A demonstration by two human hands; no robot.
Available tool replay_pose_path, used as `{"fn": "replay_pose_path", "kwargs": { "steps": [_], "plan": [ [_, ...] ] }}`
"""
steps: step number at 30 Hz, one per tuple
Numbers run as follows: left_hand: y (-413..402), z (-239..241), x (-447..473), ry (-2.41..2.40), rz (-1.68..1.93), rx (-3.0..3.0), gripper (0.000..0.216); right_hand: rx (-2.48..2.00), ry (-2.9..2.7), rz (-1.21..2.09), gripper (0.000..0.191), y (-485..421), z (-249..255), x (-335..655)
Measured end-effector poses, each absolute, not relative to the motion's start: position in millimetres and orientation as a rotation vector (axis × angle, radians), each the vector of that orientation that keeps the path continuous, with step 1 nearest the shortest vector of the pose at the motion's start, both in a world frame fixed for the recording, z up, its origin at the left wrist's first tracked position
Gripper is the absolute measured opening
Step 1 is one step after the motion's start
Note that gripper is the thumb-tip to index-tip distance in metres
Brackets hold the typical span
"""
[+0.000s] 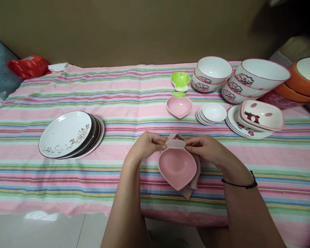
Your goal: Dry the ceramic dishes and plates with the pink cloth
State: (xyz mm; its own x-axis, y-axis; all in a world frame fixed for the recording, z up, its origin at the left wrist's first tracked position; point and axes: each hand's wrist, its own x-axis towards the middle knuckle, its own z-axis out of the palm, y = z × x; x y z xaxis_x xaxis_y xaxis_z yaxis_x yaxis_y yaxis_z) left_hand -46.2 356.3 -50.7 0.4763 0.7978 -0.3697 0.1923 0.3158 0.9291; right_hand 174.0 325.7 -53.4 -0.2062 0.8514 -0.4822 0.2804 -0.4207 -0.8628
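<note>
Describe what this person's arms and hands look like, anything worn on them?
Both forearms are bare, no sleeves in view. The left hand and right hand are ungloved, with no rings showing. A thin black band circles the right wrist.

A plain tan wall (119, 31) runs behind a long table draped in a pink, green and blue striped cloth (41, 193). Below its front edge, pale glossy floor tiles (41, 227) catch a patch of light. The far right corner sits in shadow.

glossy pink dish (177, 167), likely ceramic, soft cloth (193, 181)
</note>
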Motion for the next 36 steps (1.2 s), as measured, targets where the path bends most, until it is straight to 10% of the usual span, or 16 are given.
{"fn": "replay_pose_path", "kwargs": {
  "steps": [36],
  "plan": [
    [351, -51, -13, 1.147, 0.759, 1.213, 0.017, -1.446, -1.333, 1.308, 0.021, 332, -62, 164]
  ]
}}
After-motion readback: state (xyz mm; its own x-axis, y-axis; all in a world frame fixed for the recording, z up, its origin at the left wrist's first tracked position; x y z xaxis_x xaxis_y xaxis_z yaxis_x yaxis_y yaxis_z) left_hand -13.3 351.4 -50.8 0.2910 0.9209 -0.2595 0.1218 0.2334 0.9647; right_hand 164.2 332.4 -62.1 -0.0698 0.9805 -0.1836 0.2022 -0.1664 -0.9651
